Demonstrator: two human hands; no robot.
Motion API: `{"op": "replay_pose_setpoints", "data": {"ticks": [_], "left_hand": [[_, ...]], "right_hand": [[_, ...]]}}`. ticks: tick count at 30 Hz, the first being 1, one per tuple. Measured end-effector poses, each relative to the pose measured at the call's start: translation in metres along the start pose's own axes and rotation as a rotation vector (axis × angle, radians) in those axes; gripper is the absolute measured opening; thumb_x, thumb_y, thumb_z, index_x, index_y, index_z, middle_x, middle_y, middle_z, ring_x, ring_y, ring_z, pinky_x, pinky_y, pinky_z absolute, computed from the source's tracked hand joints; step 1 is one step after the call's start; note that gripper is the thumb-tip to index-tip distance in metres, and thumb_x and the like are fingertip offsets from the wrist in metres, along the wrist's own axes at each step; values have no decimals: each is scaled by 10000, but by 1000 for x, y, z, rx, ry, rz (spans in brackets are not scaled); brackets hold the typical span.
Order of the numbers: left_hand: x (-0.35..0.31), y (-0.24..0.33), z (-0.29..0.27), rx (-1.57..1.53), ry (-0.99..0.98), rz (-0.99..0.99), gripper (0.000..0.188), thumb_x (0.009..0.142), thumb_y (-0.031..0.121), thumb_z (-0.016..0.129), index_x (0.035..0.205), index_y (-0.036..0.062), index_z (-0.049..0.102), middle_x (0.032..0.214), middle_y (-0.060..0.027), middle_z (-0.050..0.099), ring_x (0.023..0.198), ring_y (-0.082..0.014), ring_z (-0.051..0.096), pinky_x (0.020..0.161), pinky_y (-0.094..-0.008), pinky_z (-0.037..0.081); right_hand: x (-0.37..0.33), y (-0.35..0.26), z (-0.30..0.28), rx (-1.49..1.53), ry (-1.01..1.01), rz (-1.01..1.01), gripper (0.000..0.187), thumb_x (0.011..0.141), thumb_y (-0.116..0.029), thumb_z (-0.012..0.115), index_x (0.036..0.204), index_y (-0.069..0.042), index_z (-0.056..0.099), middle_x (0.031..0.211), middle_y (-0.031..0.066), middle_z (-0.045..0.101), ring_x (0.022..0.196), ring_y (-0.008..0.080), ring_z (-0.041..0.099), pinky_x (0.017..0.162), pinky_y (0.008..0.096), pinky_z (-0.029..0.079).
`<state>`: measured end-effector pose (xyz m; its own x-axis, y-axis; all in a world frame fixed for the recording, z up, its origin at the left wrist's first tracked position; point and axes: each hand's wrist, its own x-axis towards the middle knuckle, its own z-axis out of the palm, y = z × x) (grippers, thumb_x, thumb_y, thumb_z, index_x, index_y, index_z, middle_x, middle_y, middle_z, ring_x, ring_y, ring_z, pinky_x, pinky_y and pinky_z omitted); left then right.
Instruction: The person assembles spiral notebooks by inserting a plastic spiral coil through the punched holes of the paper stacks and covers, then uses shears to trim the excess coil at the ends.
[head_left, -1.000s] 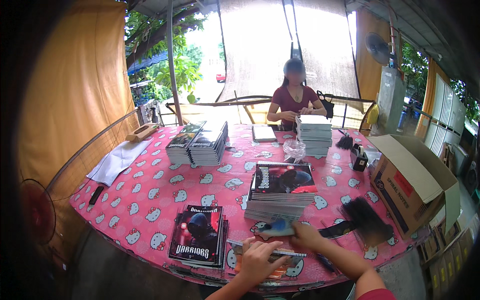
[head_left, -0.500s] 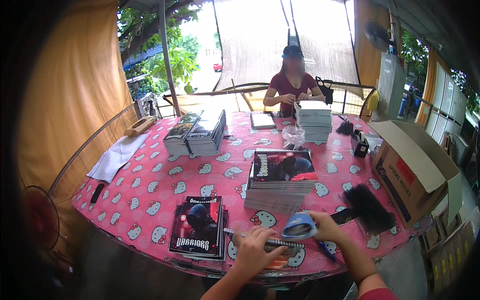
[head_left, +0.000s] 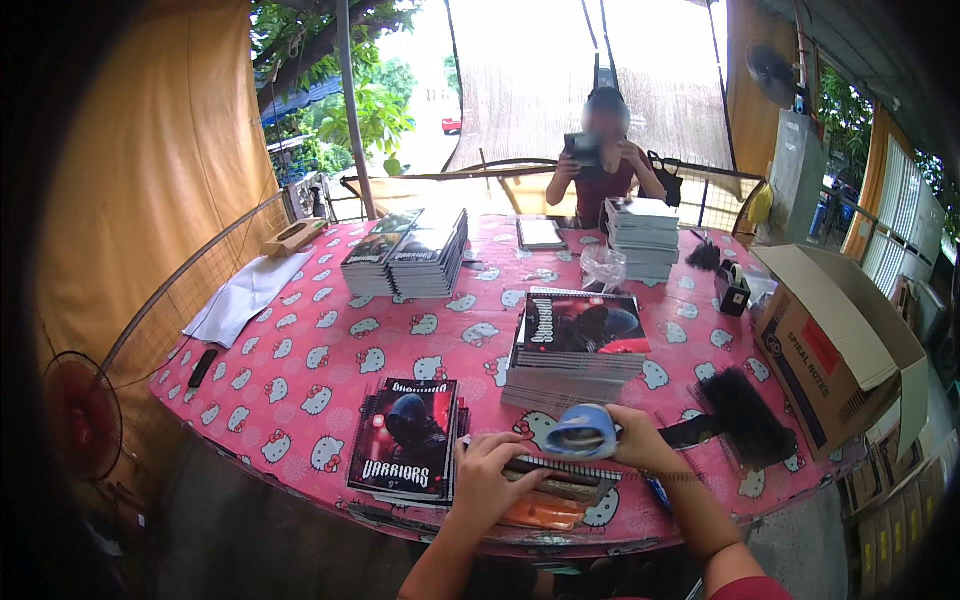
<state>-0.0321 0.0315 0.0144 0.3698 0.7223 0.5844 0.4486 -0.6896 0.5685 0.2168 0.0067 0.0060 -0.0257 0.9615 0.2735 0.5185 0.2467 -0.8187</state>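
Observation:
My left hand (head_left: 490, 478) grips a spiral notebook (head_left: 560, 468) at the table's near edge, thumb and fingers over its spine side. In my right hand (head_left: 640, 440) is a blue rounded tool (head_left: 580, 432) with a hollow opening, held just above the notebook's far edge; its exact kind I cannot make out. A thin dark coil (head_left: 665, 476) sticks out to the right of the spine, passing under my right wrist. Left of the notebook lies a small stack of finished spiral notebooks (head_left: 408, 440) with dark covers. An orange item (head_left: 545, 512) shows beneath the held notebook.
A taller notebook stack (head_left: 575, 340) stands ahead. Black coils (head_left: 745, 415) and an open cardboard box (head_left: 830, 350) are at right. More stacks (head_left: 410, 255) and a paper pile (head_left: 642, 240) sit farther back. A co-worker (head_left: 605, 160) is across the pink table (head_left: 300, 370).
The blue tool has tilted and shifted slightly left and up. My left hand stays on the notebook. Across the table, the co-worker has raised a dark object to face height.

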Motion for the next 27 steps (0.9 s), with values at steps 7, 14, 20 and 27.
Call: {"op": "replay_pose_setpoints", "data": {"ticks": [7,14,20,27], "left_hand": [[-1,-13,-9,19,92,-2,384,534,193,888,837,46,703,1262,-184,535,1071,-344,568,955,-420,439],[2,-26,-6,-165,99,-78,418,525,152,891,871,48,679,1227,-162,555,1074,-285,577,894,-370,484],[-16,-54,0,-666,46,-365,510,685,-50,787,1129,-5,541,1065,-73,594,1007,-138,584,814,-266,499],[-19,-62,-1,-1050,216,-489,396,744,-96,725,1116,-14,614,931,-37,632,842,-83,603,742,-223,507]], "right_hand": [[10,-1,12,260,-117,25,412,670,-40,787,1054,-26,638,932,37,657,858,111,587,796,298,496],[19,11,22,85,-93,-14,419,607,-21,759,1003,-26,623,860,59,651,827,161,614,778,310,491],[31,-11,27,14,-178,-7,476,605,-34,754,1065,-35,633,889,50,661,814,146,604,769,308,489],[55,-13,50,8,-150,-3,505,610,-29,747,1103,-64,641,993,40,679,874,192,624,810,325,484]]}}
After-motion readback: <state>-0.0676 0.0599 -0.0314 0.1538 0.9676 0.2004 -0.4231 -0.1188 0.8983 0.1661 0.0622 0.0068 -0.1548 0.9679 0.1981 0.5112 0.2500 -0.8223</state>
